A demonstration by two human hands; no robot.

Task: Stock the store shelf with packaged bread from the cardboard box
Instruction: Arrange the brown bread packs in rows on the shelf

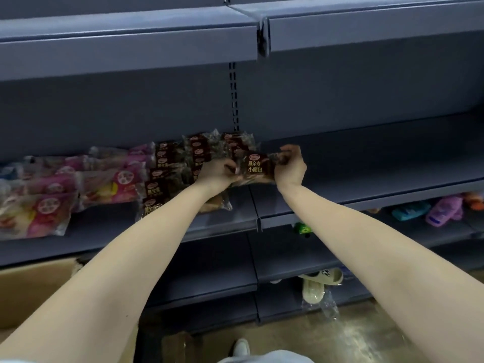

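A brown-labelled bread packet (256,166) is held over the grey shelf (366,163), on top of other packets. My left hand (216,172) pinches its left end and my right hand (290,165) grips its right end. Rows of the same brown packets (167,163) lie on the shelf just left of it and behind it. Pink-labelled bread packets (52,195) fill the shelf's left part. The cardboard box (28,289) stands at the lower left, partly hidden by my left forearm.
The empty upper shelf (131,45) overhangs above. Below to the right, a lower shelf holds colourful slippers (442,208) and beige slippers (319,281). A loose plastic bag (327,307) lies on the floor by my shoe (241,347).
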